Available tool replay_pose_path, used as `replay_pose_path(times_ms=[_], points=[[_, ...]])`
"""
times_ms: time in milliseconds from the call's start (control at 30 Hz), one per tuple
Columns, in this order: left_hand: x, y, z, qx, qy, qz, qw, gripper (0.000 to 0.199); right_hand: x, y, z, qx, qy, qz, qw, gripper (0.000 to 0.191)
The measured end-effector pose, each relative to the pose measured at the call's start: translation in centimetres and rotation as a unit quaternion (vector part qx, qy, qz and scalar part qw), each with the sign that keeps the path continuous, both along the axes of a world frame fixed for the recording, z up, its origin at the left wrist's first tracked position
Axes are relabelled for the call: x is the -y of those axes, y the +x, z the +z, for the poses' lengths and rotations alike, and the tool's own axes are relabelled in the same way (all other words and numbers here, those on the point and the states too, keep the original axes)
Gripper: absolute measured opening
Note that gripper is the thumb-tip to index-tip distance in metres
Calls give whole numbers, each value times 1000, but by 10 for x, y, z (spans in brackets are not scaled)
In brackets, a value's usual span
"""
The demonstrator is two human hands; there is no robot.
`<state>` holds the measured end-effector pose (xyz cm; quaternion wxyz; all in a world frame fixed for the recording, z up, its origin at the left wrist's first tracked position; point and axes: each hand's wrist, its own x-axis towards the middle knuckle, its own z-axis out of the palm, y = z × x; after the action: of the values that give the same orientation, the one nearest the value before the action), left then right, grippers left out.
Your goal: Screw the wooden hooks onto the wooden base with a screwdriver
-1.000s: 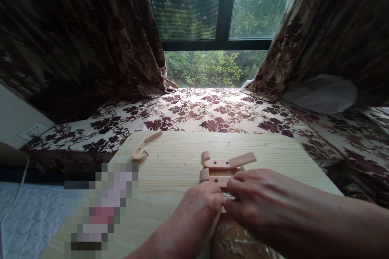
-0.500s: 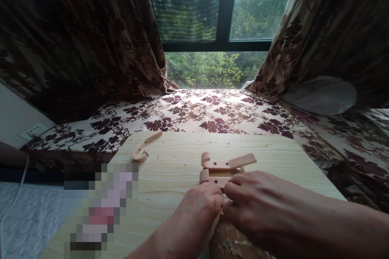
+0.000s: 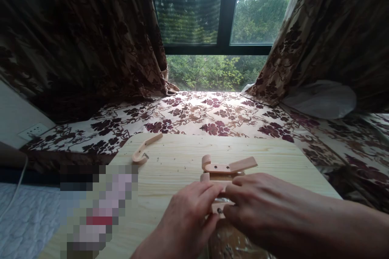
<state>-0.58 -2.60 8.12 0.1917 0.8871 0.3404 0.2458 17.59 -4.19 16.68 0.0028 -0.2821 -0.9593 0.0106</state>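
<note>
Left hand point(image 3: 193, 214) has shifted, thumb and forefinger now apart beside the nearest pale flat wooden strip point(image 3: 215, 208) over the brown shiny-wrapped block point(image 3: 226, 243), probably steadying it; right hand point(image 3: 252, 201) curls its fingers there. Whether either clamps it, I cannot tell.

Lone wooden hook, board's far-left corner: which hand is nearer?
Left. The left hand is below and to the right of the hook in view; the right hand is farther right.
</note>
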Motion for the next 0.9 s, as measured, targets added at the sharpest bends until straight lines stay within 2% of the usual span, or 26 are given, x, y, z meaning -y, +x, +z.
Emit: replay_pose_path(times_ms=[67, 133, 233, 333, 533, 700, 800, 900], points=[[4, -10, -7, 16, 47, 28, 998, 57, 0, 1, 3, 12, -14, -7, 1000, 21], [7, -19, -20, 26, 64, 41, 997, 59, -2, 2, 5, 21, -22, -2, 1000, 18], [7, -28, -40, 32, 36, 68, 997, 61, -3, 2, 6, 12, -15, 5, 1000, 15], [5, -28, -51, 37, -26, 75, 996, 52, -5, 0, 7, 10, -9, -4, 1000, 15], [5, -26, -54, 72, -71, 70, 992, 43, -10, -7, 6, 43, -38, 9, 998, 18], [6, -28, -61, 59, -56, 70, 994, 44, -3, -4, 10, 8, 5, -17, 1000, 22], [6, -29, -62, 50, -53, 67, 995, 45, -3, -5, 13, 5, 0, -14, 1000, 24], [8, -34, -59, 62, -11, 74, 995, 54, -6, -6, 16, 4, -13, -16, 1000, 23]])
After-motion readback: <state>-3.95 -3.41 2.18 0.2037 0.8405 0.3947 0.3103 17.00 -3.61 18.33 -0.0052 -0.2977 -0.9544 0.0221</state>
